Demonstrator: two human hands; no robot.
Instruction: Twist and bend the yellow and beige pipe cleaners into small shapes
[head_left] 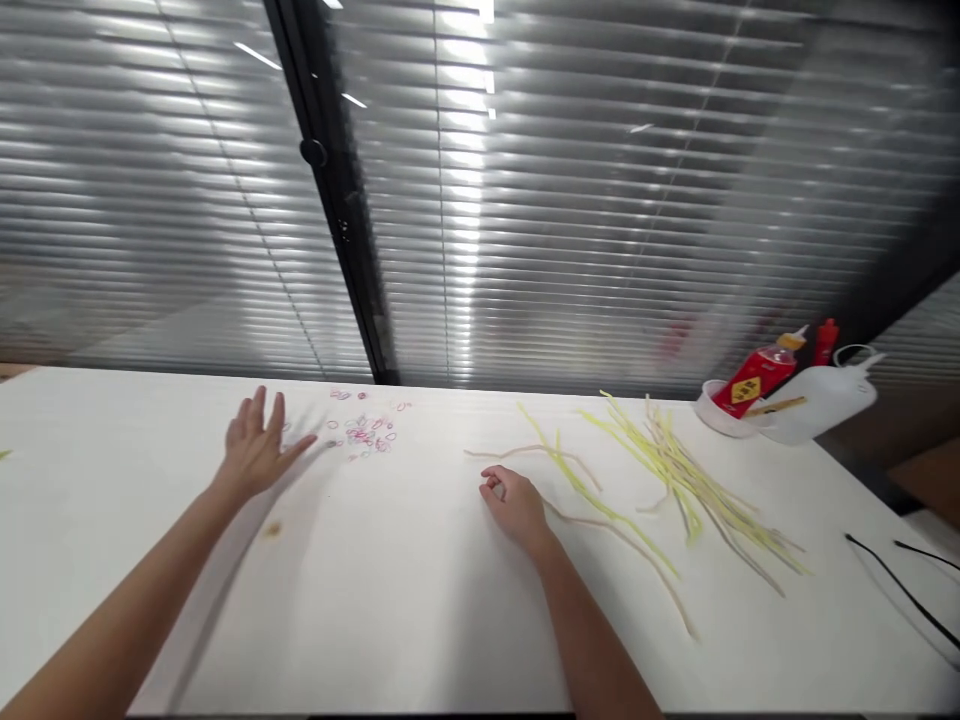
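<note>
My left hand is raised over the table at the left, fingers and thumb spread, with nothing in it. To its right lies a scatter of small rubber bands, mostly pink, red and grey. My right hand hovers near the middle with its fingers loosely curled. A small gap shows between thumb and fingertips, and I see nothing in it. Close by lie a beige strand that looks like a pipe cleaner, partly hidden by this hand, and a yellow strand. Another beige strand lies just beyond the fingertips.
A bundle of yellow and beige strands lies on the right of the white table. Behind it are a red bottle, a round clear dish and a white squeeze bottle. Black cables lie at the right edge. Window blinds rise behind.
</note>
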